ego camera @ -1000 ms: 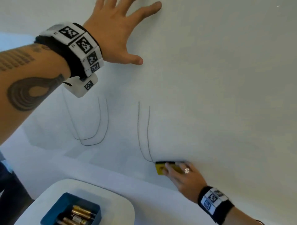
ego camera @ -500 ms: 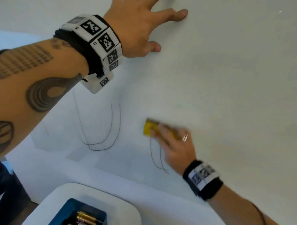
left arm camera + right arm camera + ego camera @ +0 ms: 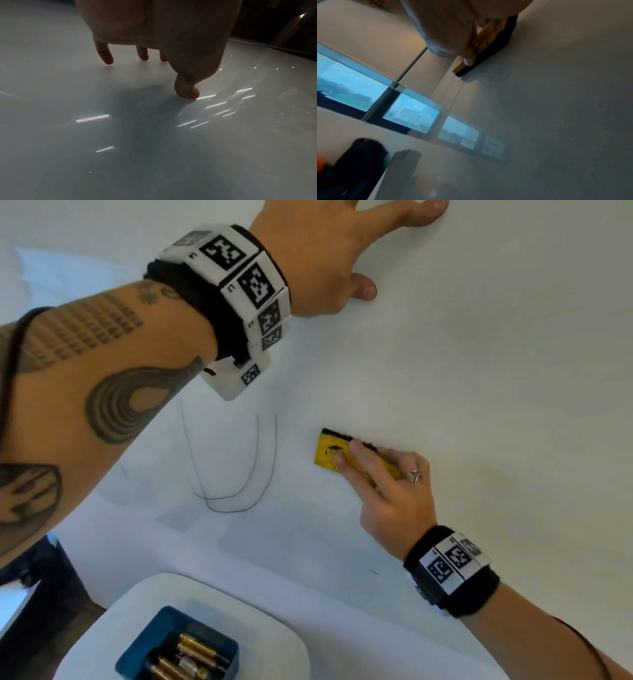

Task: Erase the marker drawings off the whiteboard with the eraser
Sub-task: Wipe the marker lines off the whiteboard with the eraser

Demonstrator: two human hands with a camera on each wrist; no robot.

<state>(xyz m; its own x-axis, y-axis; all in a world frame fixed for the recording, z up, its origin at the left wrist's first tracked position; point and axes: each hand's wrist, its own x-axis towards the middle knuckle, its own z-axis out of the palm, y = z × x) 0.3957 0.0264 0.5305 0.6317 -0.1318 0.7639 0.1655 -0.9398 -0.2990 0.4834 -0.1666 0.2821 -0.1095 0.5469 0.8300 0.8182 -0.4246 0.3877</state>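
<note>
Right hand (image 3: 394, 494) holds the yellow eraser (image 3: 329, 451), fingers curled over its back, black felt side flat against the whiteboard (image 3: 496, 371). Left hand (image 3: 329, 251) is spread, fingertips and thumb braced on the board above, holding nothing. Marker curves (image 3: 239, 474) sit left of the eraser, apart from it. Blue tray of batteries (image 3: 178, 648) sits on a white table (image 3: 267, 628) below.

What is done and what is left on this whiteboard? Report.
Done: the board around the eraser is bare apart from a tiny fleck lower down. In hand: the right hand presses the eraser to the board while the left hand braces above. Left: the curved lines further left are untouched.
</note>
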